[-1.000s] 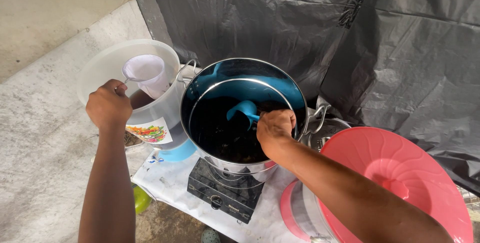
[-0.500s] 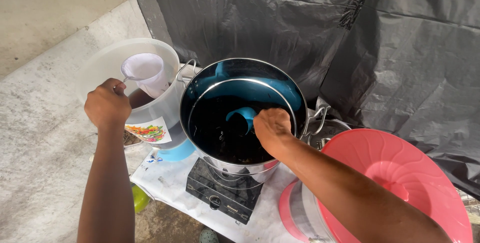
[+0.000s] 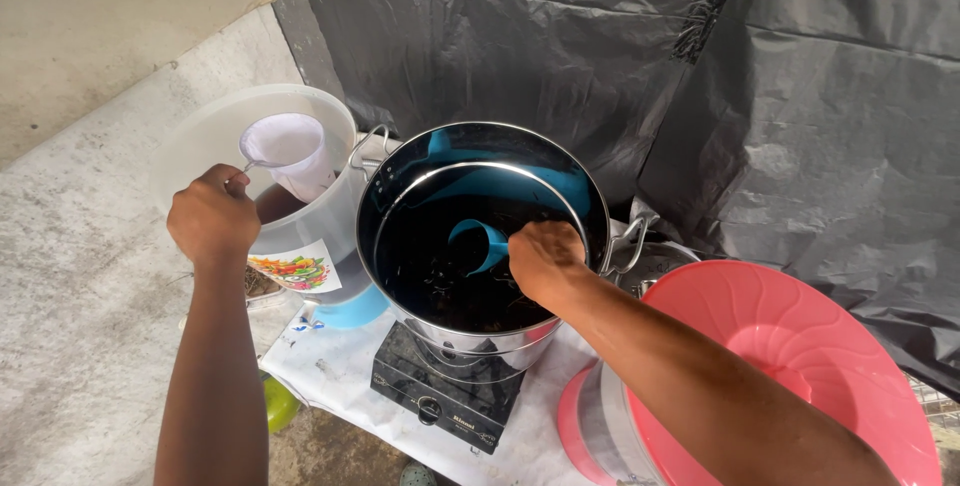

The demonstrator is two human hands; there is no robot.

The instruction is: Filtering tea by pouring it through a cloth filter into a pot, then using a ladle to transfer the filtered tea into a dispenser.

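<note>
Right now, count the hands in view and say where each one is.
2. The left hand holds the white cloth strainer over the white bucket. The right hand grips the blue scoop inside the steel pot. None seems hidden.

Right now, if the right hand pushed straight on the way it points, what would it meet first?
The right hand points down into the steel pot, gripping the blue scoop. It would probably meet the dark liquid first; depth is unclear.

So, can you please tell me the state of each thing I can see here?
Steel pot: uncovered, holds dark liquid, on the stove.
Blue scoop: in the pot, held by right hand.
Cloth strainer: held over white bucket by left hand.
Pink lid: off, leaning at right.
</note>
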